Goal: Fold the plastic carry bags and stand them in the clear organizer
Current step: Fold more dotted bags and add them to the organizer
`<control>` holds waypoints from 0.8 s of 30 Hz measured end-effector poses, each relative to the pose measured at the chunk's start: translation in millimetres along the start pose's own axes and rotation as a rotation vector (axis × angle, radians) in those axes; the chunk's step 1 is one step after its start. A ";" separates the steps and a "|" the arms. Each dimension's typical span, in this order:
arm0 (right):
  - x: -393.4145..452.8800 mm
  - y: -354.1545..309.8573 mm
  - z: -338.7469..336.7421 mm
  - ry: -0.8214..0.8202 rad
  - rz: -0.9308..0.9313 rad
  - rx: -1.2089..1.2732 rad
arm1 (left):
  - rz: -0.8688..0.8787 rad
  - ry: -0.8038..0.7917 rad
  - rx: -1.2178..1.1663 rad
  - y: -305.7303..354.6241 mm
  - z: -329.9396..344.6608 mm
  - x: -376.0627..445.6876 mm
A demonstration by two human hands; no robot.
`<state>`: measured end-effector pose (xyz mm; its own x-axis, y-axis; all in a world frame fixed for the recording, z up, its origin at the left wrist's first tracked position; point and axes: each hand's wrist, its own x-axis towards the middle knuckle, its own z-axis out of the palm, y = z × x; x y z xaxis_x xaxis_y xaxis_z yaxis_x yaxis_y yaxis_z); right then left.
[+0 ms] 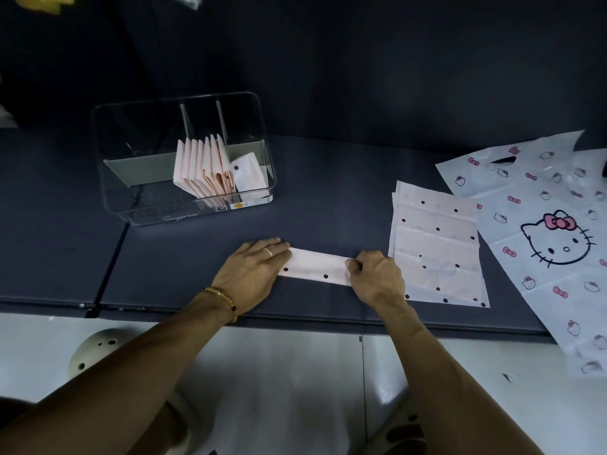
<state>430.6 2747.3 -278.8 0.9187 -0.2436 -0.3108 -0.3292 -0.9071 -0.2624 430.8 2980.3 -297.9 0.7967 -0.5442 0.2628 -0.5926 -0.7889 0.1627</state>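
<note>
Dotted bag strip [317, 267] on dark tabletop [328, 198]: left hand [253, 267] presses flat, right hand [374, 274] pinches its end.

Head camera looks steeply down, close over the table [328, 192], edges probably warped.

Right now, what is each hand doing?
Left hand: open, pressing flat on the folded bag strip.
Right hand: closed, pinching the strip's right end.
</note>
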 end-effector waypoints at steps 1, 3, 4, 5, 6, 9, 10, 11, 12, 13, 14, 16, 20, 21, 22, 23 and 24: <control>-0.5 -0.6 -0.2 0.000 0.011 0.001 | 0.019 0.003 0.001 -2.3 1.2 -1.1; -5.1 -3.4 -1.5 0.082 0.038 -0.034 | 0.012 0.004 -0.005 -5.1 3.0 -2.6; -9.9 -6.7 -1.0 0.184 0.029 -0.072 | 0.007 0.000 -0.006 -4.5 3.7 -3.1; -16.9 -12.9 1.4 0.308 -0.024 -0.097 | 0.001 -0.003 -0.006 -3.1 4.6 -3.9; -25.7 -22.3 6.3 0.396 -0.120 -0.104 | -0.008 -0.005 -0.003 -1.3 5.6 -4.3; -51.2 -54.5 37.2 0.338 -0.500 0.012 | -0.063 -0.024 -0.024 1.6 7.5 -6.6; -58.1 -62.0 47.3 0.213 -0.546 0.053 | -0.079 -0.043 -0.040 0.9 7.8 -7.7; -62.7 -65.0 54.9 0.104 -0.545 0.076 | -0.091 -0.065 -0.053 0.2 7.7 -8.5; -63.4 -62.4 59.6 0.050 -0.535 0.071 | -0.096 -0.080 -0.062 -0.8 7.3 -8.9; -61.6 -56.0 60.8 0.051 -0.549 0.026 | -0.096 -0.083 -0.067 -1.9 6.9 -9.0; -59.5 -47.1 59.1 0.062 -0.572 -0.046 | -0.095 -0.080 -0.068 -2.4 6.5 -9.2; -53.2 -23.0 52.2 0.073 -0.590 -0.175 | -0.096 -0.074 -0.066 -1.4 5.6 -9.2; -37.0 24.8 34.1 0.021 -0.530 -0.301 | -0.088 -0.049 -0.060 -1.5 7.0 -10.9; -35.5 31.2 31.4 0.011 -0.520 -0.313 | -0.090 -0.047 -0.058 -1.2 7.1 -10.9; -34.8 34.0 29.5 0.007 -0.507 -0.320 | -0.095 -0.042 -0.051 -0.1 6.9 -11.2; -34.8 32.6 27.9 0.007 -0.489 -0.321 | -0.104 -0.031 -0.037 1.3 6.7 -11.5; -35.4 28.6 26.1 0.016 -0.464 -0.317 | -0.114 -0.009 -0.015 3.3 6.1 -12.0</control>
<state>382.9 2738.9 -299.2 0.9556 0.2025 -0.2140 0.1894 -0.9786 -0.0805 420.0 2982.5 -306.4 0.8602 -0.4538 0.2328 -0.4996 -0.8415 0.2057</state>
